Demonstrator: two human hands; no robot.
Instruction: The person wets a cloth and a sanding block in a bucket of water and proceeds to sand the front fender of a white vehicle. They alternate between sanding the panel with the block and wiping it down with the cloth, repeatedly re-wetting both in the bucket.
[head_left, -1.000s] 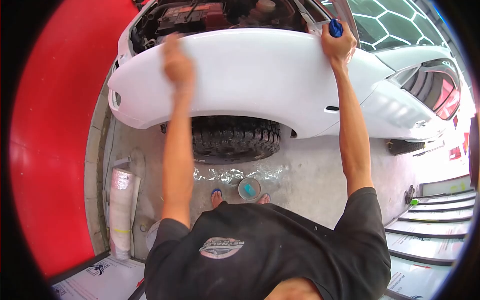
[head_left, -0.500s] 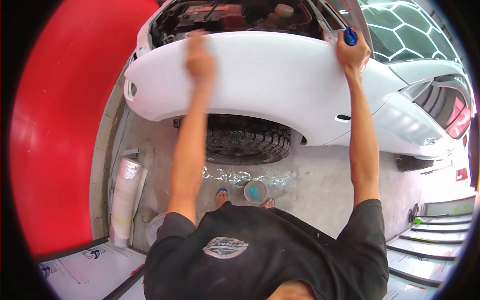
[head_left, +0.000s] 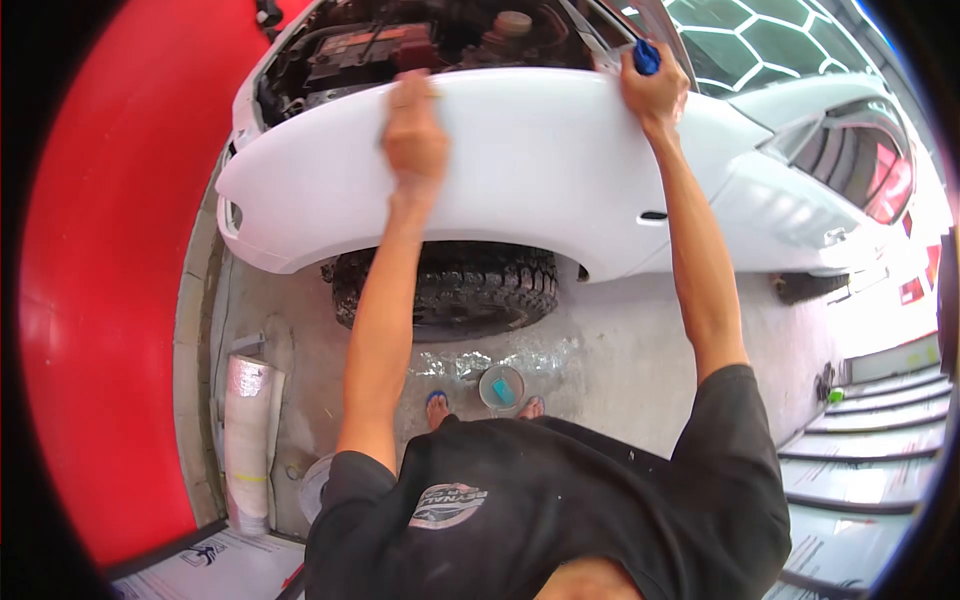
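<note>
The white car fender (head_left: 540, 160) stretches across the top of the frame, long side left to right, nose end pointing left. The left hand (head_left: 415, 135) presses on its upper middle, fingers curled. The right hand (head_left: 655, 90) grips a blue tool (head_left: 647, 57) at its upper right edge. Below sits a tyre (head_left: 450, 285)

We have both arms stretched out forward and up, elbows nearly straight, bare from the short black sleeves to the wrists. Our left hand (head_left: 415, 135) is curled into a loose fist, knuckles up, palm side pressed down, the wrist bent a little back. Our right hand (head_left: 655, 92) reaches further, the fingers folded shut with the thumb side towards us, and the forearm runs in a long straight line back to the shoulder. The two hands sit well apart, the left lower than the right
</note>
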